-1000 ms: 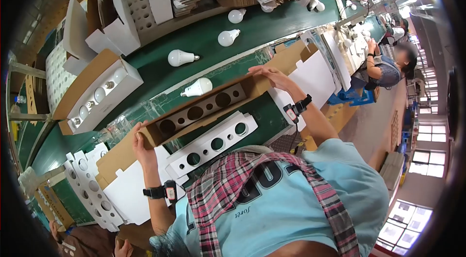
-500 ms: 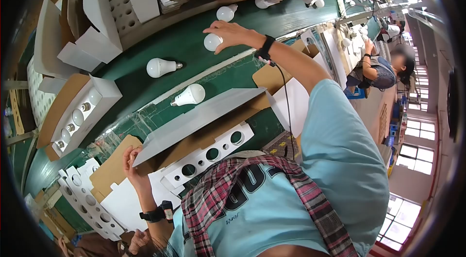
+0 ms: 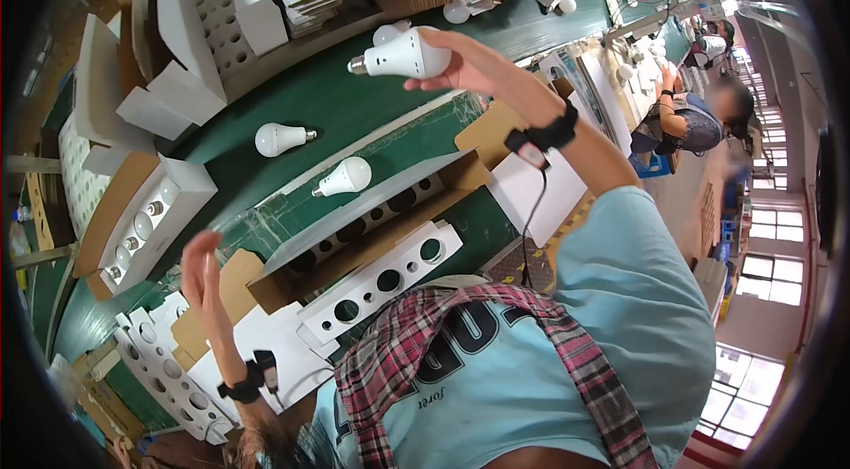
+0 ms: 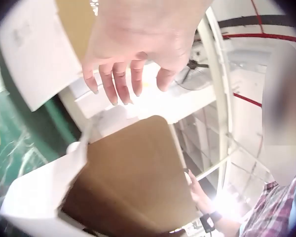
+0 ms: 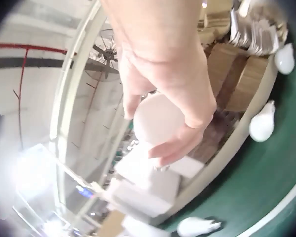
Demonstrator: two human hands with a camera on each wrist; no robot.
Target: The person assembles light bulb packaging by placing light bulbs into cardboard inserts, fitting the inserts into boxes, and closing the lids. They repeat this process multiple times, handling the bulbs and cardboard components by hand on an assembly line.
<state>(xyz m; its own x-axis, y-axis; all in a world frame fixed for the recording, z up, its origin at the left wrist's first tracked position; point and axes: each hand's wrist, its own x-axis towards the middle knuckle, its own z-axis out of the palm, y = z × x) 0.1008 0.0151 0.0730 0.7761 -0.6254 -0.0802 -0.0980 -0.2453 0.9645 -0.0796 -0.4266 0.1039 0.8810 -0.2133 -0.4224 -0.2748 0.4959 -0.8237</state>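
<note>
My right hand [image 3: 474, 69] grips a white bulb [image 3: 403, 57] by its round end, raised over the green belt, with the metal base pointing left. The right wrist view shows the fingers [image 5: 180, 143] curled round the bulb [image 5: 158, 118]. The left hand [image 3: 204, 279] is lifted off the left end of the long open box [image 3: 372, 243], fingers spread and touching nothing; the left wrist view shows this hand [image 4: 133, 64] above brown cardboard [image 4: 133, 177]. Inside the box lies a strip with round holes. A white holed insert [image 3: 381, 281] lies in front of the box.
Loose bulbs lie behind the box, one [image 3: 343, 177] close by and another [image 3: 283, 139] on the belt [image 3: 239, 128]. At the left stands a box of bulbs [image 3: 181, 225]. Holed inserts [image 3: 168, 367] lie at front left; stacked cartons line the back. A person [image 3: 686, 119] works at right.
The right hand has left the box, taken hold of a bulb on the belt and lifted it nearer. The left hand has let go of the box and moved up and left.
</note>
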